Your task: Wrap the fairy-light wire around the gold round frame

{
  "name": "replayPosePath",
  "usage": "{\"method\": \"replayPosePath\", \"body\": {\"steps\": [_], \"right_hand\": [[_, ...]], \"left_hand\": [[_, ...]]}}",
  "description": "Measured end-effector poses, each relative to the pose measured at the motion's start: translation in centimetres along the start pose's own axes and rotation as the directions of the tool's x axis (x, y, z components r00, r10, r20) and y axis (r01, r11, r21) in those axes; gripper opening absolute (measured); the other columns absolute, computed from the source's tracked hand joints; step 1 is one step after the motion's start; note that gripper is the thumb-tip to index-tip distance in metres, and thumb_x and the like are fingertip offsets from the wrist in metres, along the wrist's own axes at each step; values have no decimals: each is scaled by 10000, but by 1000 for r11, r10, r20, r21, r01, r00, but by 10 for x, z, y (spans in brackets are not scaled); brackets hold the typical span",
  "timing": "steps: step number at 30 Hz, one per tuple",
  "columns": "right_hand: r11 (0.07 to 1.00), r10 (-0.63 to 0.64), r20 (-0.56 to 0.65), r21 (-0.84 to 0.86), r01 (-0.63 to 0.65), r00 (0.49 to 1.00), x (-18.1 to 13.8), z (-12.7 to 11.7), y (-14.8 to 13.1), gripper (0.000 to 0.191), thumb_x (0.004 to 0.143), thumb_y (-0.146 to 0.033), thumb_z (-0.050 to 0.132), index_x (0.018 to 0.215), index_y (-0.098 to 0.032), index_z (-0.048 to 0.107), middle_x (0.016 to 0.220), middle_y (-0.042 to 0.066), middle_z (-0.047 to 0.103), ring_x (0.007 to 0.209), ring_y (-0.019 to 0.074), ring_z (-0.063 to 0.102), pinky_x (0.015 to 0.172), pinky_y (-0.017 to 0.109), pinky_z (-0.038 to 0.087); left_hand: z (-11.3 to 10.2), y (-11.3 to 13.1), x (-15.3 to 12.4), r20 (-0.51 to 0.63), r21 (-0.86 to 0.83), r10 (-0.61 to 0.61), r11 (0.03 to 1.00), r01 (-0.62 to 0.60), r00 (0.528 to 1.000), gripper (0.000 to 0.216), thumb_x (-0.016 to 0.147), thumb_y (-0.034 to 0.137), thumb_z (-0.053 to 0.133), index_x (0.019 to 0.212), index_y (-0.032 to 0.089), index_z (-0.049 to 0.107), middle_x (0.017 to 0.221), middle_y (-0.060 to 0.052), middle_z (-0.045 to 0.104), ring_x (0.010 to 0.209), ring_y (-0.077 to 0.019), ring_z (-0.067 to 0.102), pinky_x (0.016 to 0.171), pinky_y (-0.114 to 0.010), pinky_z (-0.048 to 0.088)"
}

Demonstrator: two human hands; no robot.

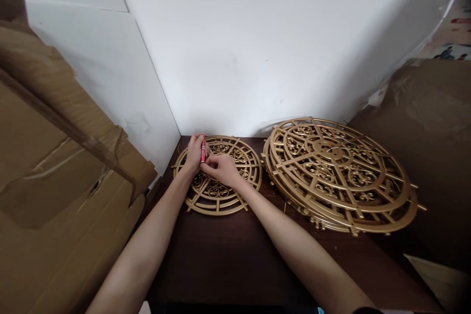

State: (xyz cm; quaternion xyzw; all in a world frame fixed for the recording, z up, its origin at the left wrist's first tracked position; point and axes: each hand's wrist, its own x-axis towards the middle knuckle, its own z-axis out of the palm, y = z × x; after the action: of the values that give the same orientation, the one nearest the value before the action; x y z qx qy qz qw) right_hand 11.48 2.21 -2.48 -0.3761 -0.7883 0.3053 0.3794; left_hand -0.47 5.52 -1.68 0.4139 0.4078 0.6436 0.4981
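Observation:
A small round gold openwork grille (235, 157) lies flat on the dark wooden table (228, 255), near the wall. Both my hands rest over its left part. My left hand (193, 153) is closed around a slim red tool (202, 149) that stands roughly upright. My right hand (222, 169) has its fingers pinched together at the foot of that red tool, touching the grille. What the right fingers pinch is too small to make out.
A stack of larger gold grilles (338, 171) with thin coloured wires on top lies to the right. Torn cardboard (55, 167) leans at the left. A brown paper-wrapped bulk (430, 122) stands at the right. White wall panels (239, 44) close off the back.

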Motion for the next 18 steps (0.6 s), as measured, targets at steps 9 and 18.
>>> {"method": "replayPosePath", "body": {"steps": [9,18], "right_hand": [[1000,-25,-1,-7,25,1000,-1,-1,-1,245,807,-302,607,611,-158,640,535,-47,536,530,71,467,564,201,303],[1000,-6,14,-8,7,1000,-1,-1,0,238,813,-303,604,627,-161,646,536,-49,528,531,69,453,566,200,300]], "left_hand": [[-1,-2,1,5,2,6,1000,-6,1000,162,809,309,540,871,205,433,416,104,411,313,-80,354,351,-178,309],[-1,-3,1,1,6,13,1000,-13,1000,143,818,297,533,867,204,436,417,102,413,318,-80,360,354,-176,311]]}}
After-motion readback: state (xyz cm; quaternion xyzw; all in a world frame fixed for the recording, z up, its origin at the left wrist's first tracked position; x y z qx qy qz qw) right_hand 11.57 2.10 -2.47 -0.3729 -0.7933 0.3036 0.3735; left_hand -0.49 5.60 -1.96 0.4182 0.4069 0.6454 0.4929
